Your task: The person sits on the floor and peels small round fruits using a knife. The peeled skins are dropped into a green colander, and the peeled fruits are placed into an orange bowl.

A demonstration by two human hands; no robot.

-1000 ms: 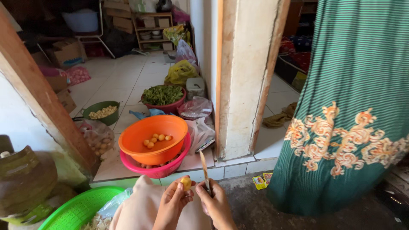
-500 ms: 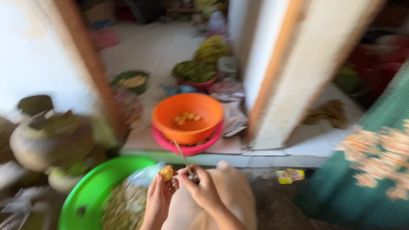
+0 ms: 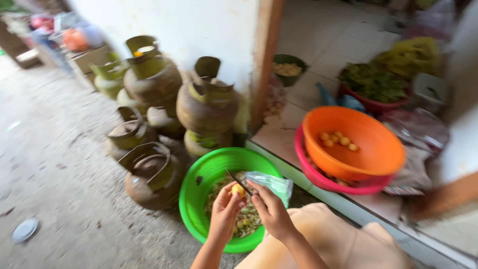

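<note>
Peeling is the step in hand: the left hand pinches a small yellow fruit in closed fingertips, while the right hand, just beside it, is clamped on a thin dark knife whose blade crosses the fruit's top. Directly beneath both hands sits a green basket holding scraps, with a clear bag touching the right hand's far side. Beyond the right hand, an orange bowl holds several peeled pieces. Gas cylinders stand beyond the left hand. By the look of it, the next cut calls for a steady, shallow blade stroke and a slight turn of the fruit.
</note>
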